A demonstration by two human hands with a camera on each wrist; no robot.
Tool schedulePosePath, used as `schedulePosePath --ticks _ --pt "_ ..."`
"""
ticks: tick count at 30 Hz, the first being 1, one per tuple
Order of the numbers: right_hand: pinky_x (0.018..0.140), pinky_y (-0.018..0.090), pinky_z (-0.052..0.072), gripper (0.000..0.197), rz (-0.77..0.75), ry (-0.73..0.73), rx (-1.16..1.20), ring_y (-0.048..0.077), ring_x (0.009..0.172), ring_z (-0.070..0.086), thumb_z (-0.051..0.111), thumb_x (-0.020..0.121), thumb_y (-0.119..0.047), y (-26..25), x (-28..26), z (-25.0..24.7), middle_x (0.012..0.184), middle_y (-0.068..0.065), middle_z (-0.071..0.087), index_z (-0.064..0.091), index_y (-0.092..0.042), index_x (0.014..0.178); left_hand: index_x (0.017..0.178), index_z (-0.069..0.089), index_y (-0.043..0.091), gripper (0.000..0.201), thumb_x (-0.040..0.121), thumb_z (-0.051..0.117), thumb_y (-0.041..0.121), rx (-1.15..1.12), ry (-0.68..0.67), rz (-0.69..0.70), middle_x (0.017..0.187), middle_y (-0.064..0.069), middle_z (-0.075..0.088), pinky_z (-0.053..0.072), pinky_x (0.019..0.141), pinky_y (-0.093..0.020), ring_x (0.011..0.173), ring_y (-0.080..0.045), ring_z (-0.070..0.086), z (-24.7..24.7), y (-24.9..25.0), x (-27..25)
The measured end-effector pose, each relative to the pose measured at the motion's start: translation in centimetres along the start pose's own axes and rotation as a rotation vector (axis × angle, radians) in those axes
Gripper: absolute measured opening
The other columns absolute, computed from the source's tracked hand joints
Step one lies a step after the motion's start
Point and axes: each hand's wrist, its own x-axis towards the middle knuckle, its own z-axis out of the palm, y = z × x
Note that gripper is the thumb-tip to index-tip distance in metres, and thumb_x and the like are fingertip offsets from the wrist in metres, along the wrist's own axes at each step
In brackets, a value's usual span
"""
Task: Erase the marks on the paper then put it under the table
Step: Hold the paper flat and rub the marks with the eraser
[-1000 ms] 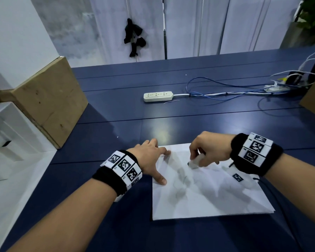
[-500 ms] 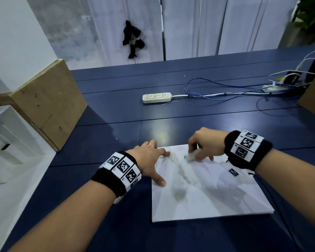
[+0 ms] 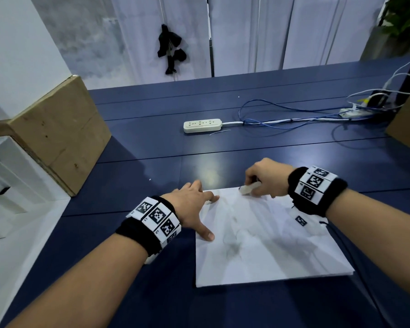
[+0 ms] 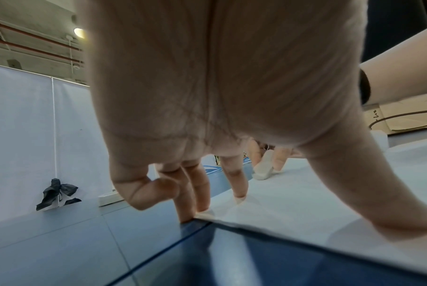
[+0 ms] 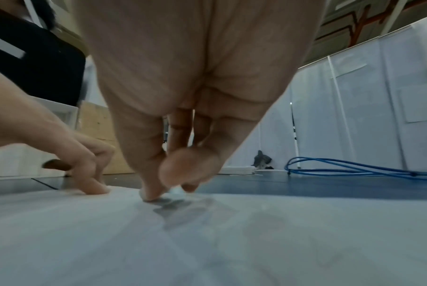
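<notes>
A white sheet of paper (image 3: 270,252) with faint grey smudges lies on the dark blue table (image 3: 152,150). My left hand (image 3: 194,207) presses flat on the sheet's left edge, fingers spread and straight; the left wrist view shows its fingertips (image 4: 239,195) on the paper (image 4: 305,203). My right hand (image 3: 265,178) pinches a white eraser (image 3: 249,188) against the paper's far edge. In the right wrist view the eraser (image 5: 175,191) touches the paper (image 5: 207,241) beside a dark smear, and the left hand (image 5: 85,174) rests to its left.
A white power strip (image 3: 202,125) with blue and white cables (image 3: 294,117) lies further back. A cardboard box (image 3: 57,133) stands at the left, another cardboard box (image 3: 407,124) at the right edge. White shelving (image 3: 5,185) sits at the near left.
My right hand has moved the eraser away from me, from the sheet's upper middle to its far edge. The left hand has stayed pressed on the paper's left edge.
</notes>
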Motion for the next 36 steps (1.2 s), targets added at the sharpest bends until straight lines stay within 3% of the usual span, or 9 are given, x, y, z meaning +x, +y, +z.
schedulePosePath --ticks 3,8,13,16,21,27,32,34,36 --pt "0.045 0.023 0.05 0.016 -0.01 0.014 -0.029 0.013 0.052 0.058 0.071 0.08 -0.023 0.2 -0.4 0.2 0.077 -0.008 0.064 0.071 -0.017 0.094 0.148 0.028 0.041 0.106 0.06 0.079 0.068 -0.007 -0.004 0.001 0.126 0.002 0.033 0.038 0.102 -0.04 0.126 -0.019 0.034 0.0 0.0 -0.1" --pt "0.053 0.033 0.055 0.018 -0.076 -0.241 -0.006 0.016 0.044 0.061 0.074 0.073 -0.032 -0.3 -2.3 0.4 0.06 -0.014 0.061 0.072 -0.025 0.09 0.149 0.028 0.04 0.106 0.061 0.08 0.066 -0.016 -0.003 0.003 0.126 0.002 0.033 0.039 0.099 -0.04 0.126 -0.019 0.033 0.1 0.0 -0.1" --pt "0.043 0.026 0.05 0.015 0.018 -0.001 -0.048 0.017 0.048 0.06 0.069 0.082 -0.025 0.1 0.5 -0.2 0.085 -0.002 0.065 0.067 -0.017 0.093 0.149 0.028 0.039 0.106 0.06 0.081 0.066 -0.028 -0.008 -0.002 0.124 0.003 0.033 0.042 0.098 -0.042 0.126 -0.019 0.032 0.1 -0.1 -0.1" --pt "0.041 0.015 0.045 0.015 -0.026 0.028 -0.056 0.016 0.057 0.06 0.071 0.08 -0.025 0.7 0.1 0.3 0.077 -0.007 0.063 0.069 -0.018 0.093 0.149 0.028 0.039 0.106 0.06 0.081 0.066 -0.026 -0.005 -0.002 0.124 0.003 0.032 0.043 0.099 -0.044 0.126 -0.018 0.031 0.3 -0.1 0.0" --pt "0.053 0.029 0.056 0.021 -0.101 -0.249 0.017 0.019 0.048 0.066 0.074 0.073 -0.031 0.1 -2.2 0.5 0.069 -0.004 0.067 0.073 -0.024 0.092 0.148 0.029 0.039 0.107 0.059 0.081 0.065 -0.031 -0.007 0.002 0.123 0.002 0.032 0.045 0.098 -0.044 0.126 -0.019 0.031 0.2 -0.3 0.2" --pt "0.054 0.035 0.059 0.013 0.013 0.027 -0.003 0.017 0.046 0.064 0.069 0.08 -0.025 1.1 -0.3 -0.2 0.077 -0.003 0.068 0.07 -0.017 0.091 0.148 0.029 0.038 0.107 0.059 0.081 0.066 -0.03 -0.005 0.007 0.119 0.004 0.031 0.045 0.098 -0.044 0.124 -0.018 0.031 0.3 -0.3 0.2" --pt "0.052 0.029 0.055 0.043 -0.079 -0.239 0.087 0.021 0.047 0.066 0.068 0.058 -0.051 0.0 -3.2 0.1 0.069 0.001 0.068 0.074 -0.023 0.091 0.149 0.029 0.038 0.107 0.06 0.082 0.064 -0.03 -0.002 0.011 0.122 0.003 0.032 0.045 0.098 -0.044 0.125 -0.018 0.031 0.3 -0.2 0.2" --pt "0.053 0.029 0.055 0.032 -0.1 -0.27 0.043 0.021 0.048 0.066 0.073 0.065 -0.041 -0.4 -2.9 0.1 0.067 -0.009 0.067 0.074 -0.024 0.092 0.149 0.029 0.037 0.107 0.06 0.082 0.064 -0.028 -0.003 0.01 0.122 0.002 0.032 0.045 0.098 -0.044 0.125 -0.019 0.031 0.3 -0.3 0.2" --pt "0.052 0.03 0.056 0.02 -0.071 -0.152 0.012 0.022 0.051 0.067 0.075 0.074 -0.028 0.1 -1.5 -0.1 0.07 -0.013 0.066 0.073 -0.022 0.093 0.149 0.028 0.038 0.107 0.06 0.082 0.065 -0.025 -0.004 0.013 0.122 0.003 0.032 0.045 0.098 -0.043 0.125 -0.019 0.031 0.3 -0.3 0.3"
